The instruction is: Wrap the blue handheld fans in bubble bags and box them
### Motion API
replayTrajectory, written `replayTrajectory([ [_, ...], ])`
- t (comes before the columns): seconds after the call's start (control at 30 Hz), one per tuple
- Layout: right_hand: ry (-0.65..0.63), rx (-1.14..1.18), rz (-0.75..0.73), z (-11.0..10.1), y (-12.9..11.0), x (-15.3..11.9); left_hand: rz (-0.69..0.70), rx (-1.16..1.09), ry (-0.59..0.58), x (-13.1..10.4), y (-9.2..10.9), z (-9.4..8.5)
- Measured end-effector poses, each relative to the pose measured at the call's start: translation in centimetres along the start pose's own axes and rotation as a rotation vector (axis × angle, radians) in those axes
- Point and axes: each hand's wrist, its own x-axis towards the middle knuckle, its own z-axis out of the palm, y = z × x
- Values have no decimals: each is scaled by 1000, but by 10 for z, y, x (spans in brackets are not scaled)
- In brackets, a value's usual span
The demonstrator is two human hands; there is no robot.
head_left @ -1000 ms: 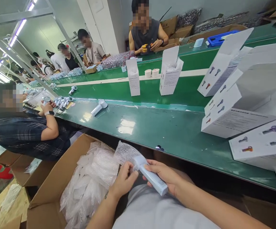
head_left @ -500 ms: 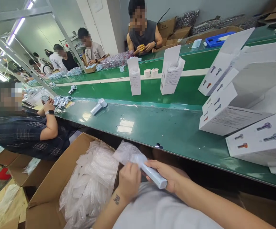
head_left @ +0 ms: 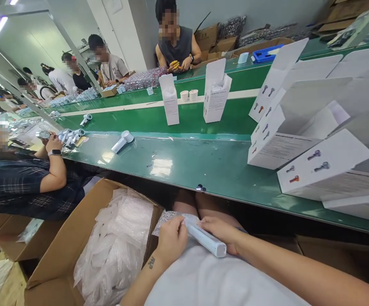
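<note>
A light blue handheld device (head_left: 207,239) lies slantwise above my lap, its far end inside a clear bubble-wrap bag (head_left: 167,216). My left hand (head_left: 172,236) pinches the edge of the bag near its opening. On the other side, my right hand (head_left: 221,231) is closed round the device and the bag's edge, its fingers partly hidden behind the device. The handle end sticks out bare toward me.
An open carton (head_left: 72,227) of bubble-wrap bags (head_left: 117,242) stands at my left. On the green bench (head_left: 187,163) lie another blue device (head_left: 123,142) and upright white boxes (head_left: 218,95), with more boxes (head_left: 325,165) at right. Co-workers sit at left and opposite.
The bag has been drawn further down over the device, and both hands with the device sit slightly lower. The camera view has shifted right.
</note>
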Motion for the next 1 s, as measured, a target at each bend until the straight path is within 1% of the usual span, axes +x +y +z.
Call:
replayTrajectory([
  [0.07,46,-155,-137,-11,-6,-11,-114,-67,-69,1,6,-5],
  [0.13,65,-402,-340,-22,-19,-30,-165,-118,-122,2,14,-12],
  [0.2,38,-640,-502,-31,-35,-52,-119,-160,-134,4,22,-21],
  [0.27,-39,-762,-553,-37,-52,-74,-30,-182,-107,11,30,-33],
  [0.3,-62,-769,-562,-39,-59,-83,13,-189,-88,15,34,-40],
  [0.37,-35,-672,-598,-42,-72,-96,73,-232,-48,27,42,-53],
  [0.43,16,-432,-659,-43,-84,-102,113,-338,33,39,53,-61],
  [0.47,11,-297,-683,-42,-89,-103,129,-405,85,45,59,-62],
  [0.53,-78,-57,-716,-38,-98,-104,173,-506,153,55,74,-59],
  [0.57,-125,13,-737,-36,-102,-106,195,-516,140,59,81,-55],
  [0.6,-135,12,-785,-36,-106,-111,211,-490,99,64,89,-50],
  [0.63,-103,-70,-874,-37,-108,-118,233,-432,42,69,95,-47],
  [0.67,-21,-213,-1004,-40,-108,-127,265,-352,-11,75,102,-45],
  [0.7,123,-387,-1159,-47,-107,-139,310,-264,-40,83,107,-45],
  [0.73,330,-571,-1310,-57,-104,-153,368,-188,-33,92,112,-48],
  [0.77,587,-731,-1429,-69,-100,-167,427,-136,11,103,117,-53],
  [0.8,881,-846,-1473,-84,-96,-179,470,-115,87,114,124,-60],
  [0.83,1168,-945,-1418,-101,-90,-190,478,-125,186,127,132,-69],
  [0.87,1407,-1034,-1290,-117,-86,-197,455,-161,291,139,142,-77],
  [0.9,1564,-1127,-1133,-132,-81,-201,420,-219,386,152,156,-84],
  [0.93,1641,-1222,-986,-146,-78,-202,393,-298,462,163,173,-88],
  [0.97,1652,-1314,-879,-159,-76,-200,391,-393,510,175,192,-89],
  [1.0,1626,-1396,-820,-169,-74,-196,429,-507,541,185,212,-86],
])
